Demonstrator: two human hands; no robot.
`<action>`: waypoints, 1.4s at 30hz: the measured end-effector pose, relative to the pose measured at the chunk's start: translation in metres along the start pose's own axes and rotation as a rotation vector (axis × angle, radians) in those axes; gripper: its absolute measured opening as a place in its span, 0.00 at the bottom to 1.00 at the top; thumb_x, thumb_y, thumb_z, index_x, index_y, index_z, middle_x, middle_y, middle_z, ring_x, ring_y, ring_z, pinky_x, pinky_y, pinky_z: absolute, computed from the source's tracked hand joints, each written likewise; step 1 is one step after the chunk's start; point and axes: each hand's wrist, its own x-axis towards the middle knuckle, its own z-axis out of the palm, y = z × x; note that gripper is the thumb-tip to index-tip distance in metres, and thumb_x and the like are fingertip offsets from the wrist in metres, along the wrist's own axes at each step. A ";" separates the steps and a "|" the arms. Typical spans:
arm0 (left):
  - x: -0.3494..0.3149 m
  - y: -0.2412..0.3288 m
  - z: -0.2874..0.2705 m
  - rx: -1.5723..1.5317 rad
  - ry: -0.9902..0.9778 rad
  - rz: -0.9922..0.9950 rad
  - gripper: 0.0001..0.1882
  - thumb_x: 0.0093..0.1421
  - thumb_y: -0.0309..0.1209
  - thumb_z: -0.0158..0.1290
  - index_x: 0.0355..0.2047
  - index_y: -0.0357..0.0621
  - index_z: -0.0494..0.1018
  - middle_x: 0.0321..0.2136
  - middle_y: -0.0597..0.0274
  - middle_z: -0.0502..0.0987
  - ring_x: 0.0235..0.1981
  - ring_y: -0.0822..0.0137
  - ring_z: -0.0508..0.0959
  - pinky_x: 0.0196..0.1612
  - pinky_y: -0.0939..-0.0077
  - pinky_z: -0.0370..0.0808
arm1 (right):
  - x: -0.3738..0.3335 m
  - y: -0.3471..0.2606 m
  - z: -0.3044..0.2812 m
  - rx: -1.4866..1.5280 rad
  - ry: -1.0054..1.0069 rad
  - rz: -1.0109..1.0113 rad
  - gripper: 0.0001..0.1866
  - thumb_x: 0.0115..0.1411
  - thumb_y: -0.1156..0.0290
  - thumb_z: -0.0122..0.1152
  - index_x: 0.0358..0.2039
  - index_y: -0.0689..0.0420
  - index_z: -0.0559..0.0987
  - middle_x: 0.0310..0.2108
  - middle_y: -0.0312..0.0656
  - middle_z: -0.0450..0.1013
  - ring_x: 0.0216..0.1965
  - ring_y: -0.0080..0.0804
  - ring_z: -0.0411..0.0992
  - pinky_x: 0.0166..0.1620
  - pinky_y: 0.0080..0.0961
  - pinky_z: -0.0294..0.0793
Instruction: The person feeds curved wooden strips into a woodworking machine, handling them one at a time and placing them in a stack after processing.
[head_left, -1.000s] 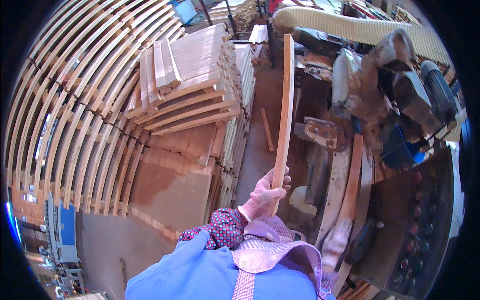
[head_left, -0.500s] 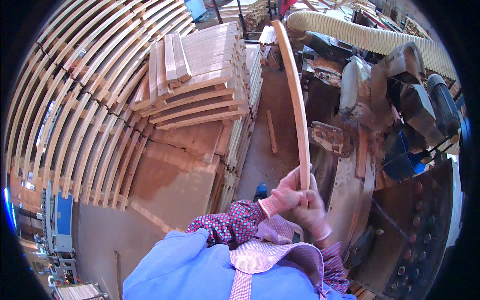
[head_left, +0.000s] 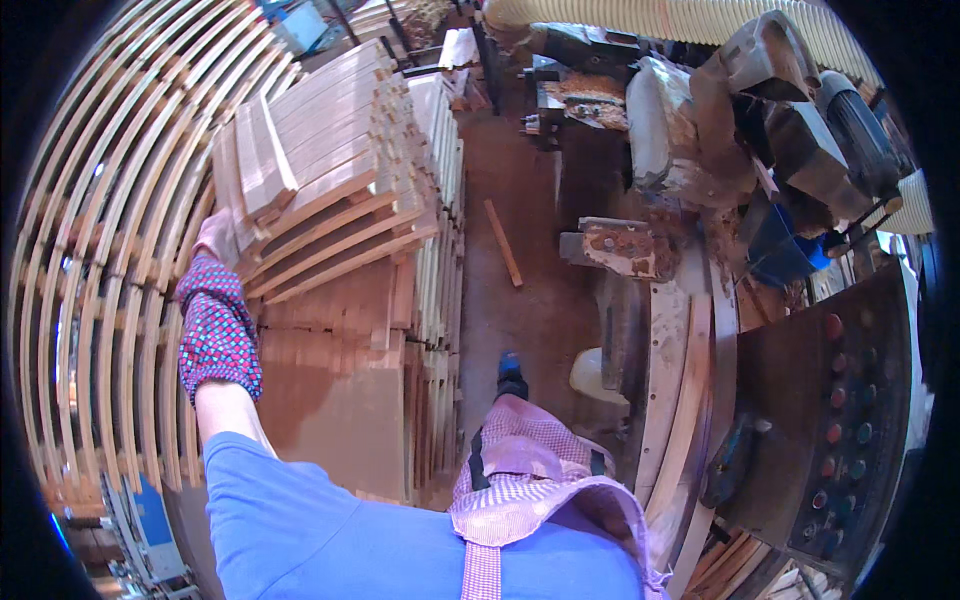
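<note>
My left hand [head_left: 222,236], in a pale pinkish work glove, reaches out to the left and touches the near end of a stack of pale wooden slats [head_left: 330,130]. A few loose slats [head_left: 262,150] lie across the top of that stack, right by the hand. The glove is blurred and its fingers are partly hidden, so I cannot make out whether they close round a slat. My right hand is out of view. A long, slightly curved wooden strip [head_left: 688,400] lies along the machine bed [head_left: 657,375] on my right.
Tall tiers of spaced curved slats [head_left: 110,230] fill the left side. A machine with a dusty motor housing [head_left: 665,125], a ribbed hose [head_left: 690,22] and a button panel [head_left: 840,430] stands at right. One loose stick [head_left: 503,243] lies on the floor ahead.
Both hands held a long wooden strip upright before; it has left them. My left hand has swung left to the slat stack, and my right hand has gone out of view.
</note>
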 end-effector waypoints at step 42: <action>-0.429 0.569 0.059 -2.146 -0.934 0.027 0.15 0.68 0.37 0.49 0.50 0.47 0.63 0.34 0.57 0.75 0.28 0.67 0.77 0.26 0.71 0.79 | -0.033 -0.004 0.000 0.170 0.077 0.011 0.32 0.55 0.68 0.59 0.61 0.61 0.66 0.61 0.65 0.60 0.59 0.58 0.64 0.61 0.46 0.65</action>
